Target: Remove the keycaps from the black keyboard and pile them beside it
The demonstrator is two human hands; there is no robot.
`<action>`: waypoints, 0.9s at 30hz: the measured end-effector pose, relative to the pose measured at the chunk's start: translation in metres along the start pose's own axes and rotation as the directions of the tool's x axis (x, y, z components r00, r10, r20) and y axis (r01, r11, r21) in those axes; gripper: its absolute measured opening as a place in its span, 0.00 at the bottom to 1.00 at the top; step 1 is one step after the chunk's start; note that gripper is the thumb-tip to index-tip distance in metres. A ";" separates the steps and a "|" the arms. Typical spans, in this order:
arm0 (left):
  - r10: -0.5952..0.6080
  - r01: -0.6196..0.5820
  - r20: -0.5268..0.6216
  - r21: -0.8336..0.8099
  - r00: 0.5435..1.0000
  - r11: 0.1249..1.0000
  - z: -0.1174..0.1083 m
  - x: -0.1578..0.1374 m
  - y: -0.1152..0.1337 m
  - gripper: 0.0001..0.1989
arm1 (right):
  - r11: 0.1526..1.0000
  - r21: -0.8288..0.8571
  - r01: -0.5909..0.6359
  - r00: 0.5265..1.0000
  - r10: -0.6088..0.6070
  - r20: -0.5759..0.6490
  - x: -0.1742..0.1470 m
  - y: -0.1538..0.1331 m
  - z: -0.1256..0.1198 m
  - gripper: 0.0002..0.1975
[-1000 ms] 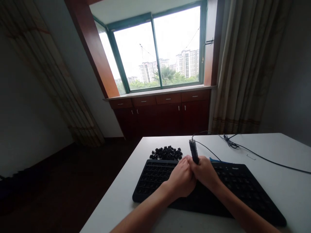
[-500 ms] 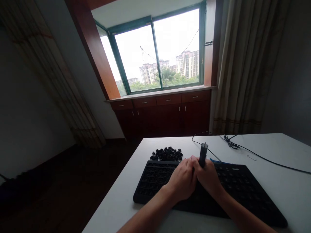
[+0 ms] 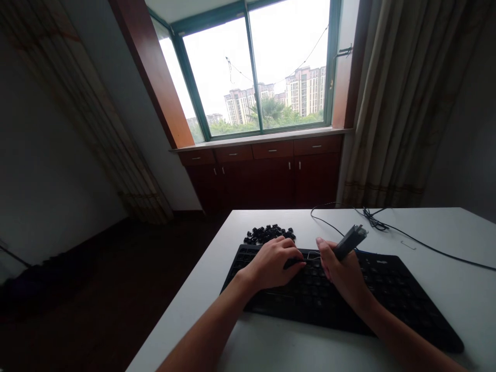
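Observation:
A black keyboard (image 3: 271, 302) lies on the white table, many of its left keys taken off. My right hand (image 3: 344, 276) is closed around a black keycap puller (image 3: 351, 243), its handle tilted up to the right. The puller's thin wire loop (image 3: 313, 255) points left, toward my other hand. Over the keyboard's upper left part, my left hand (image 3: 271, 261) pinches a small black keycap (image 3: 290, 263) between thumb and fingers. Just behind the keyboard sits a pile of loose black keycaps (image 3: 267, 234).
A black cable (image 3: 426, 240) runs across the back of the white table (image 3: 186, 310), with a bundled coil (image 3: 374, 219). A thin bent wire (image 3: 408, 245) lies at the right. Behind stand a dark red cabinet (image 3: 251, 181) and a window.
My hands have come apart from each other. The puller has tilted over to the right, and its wire loop shows. The view has shifted slightly downward.

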State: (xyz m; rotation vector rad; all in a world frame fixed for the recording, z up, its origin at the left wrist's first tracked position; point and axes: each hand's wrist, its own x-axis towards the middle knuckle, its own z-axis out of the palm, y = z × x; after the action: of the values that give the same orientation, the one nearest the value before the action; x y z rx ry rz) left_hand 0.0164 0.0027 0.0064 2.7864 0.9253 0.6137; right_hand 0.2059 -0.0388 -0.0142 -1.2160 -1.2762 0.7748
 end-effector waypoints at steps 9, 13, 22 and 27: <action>-0.344 0.343 -0.267 -0.052 0.900 0.938 -0.010 -0.005 -0.038 0.08 | 1.000 -0.031 0.001 1.000 -0.001 0.007 0.000 -0.002 -0.002 0.27; -0.481 0.491 -0.330 -0.059 0.812 0.869 -0.013 -0.012 -0.062 0.07 | 0.999 -0.045 -0.004 1.000 0.005 0.014 0.000 -0.001 -0.002 0.27; -0.565 0.550 -0.308 -0.142 0.766 0.823 -0.009 -0.017 -0.076 0.06 | 0.998 -0.049 -0.027 0.999 0.029 0.029 0.001 0.000 -0.002 0.28; -0.518 0.469 -0.305 -0.222 0.799 0.855 -0.005 -0.013 -0.073 0.05 | 0.998 -0.052 -0.021 0.999 0.024 0.044 0.002 0.000 -0.003 0.28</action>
State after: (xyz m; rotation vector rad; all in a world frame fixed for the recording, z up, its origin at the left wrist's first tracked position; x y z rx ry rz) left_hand -0.0345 0.0532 -0.0123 2.1956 1.5476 1.0539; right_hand 0.2087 -0.0380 -0.0132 -1.2628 -1.3279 0.7932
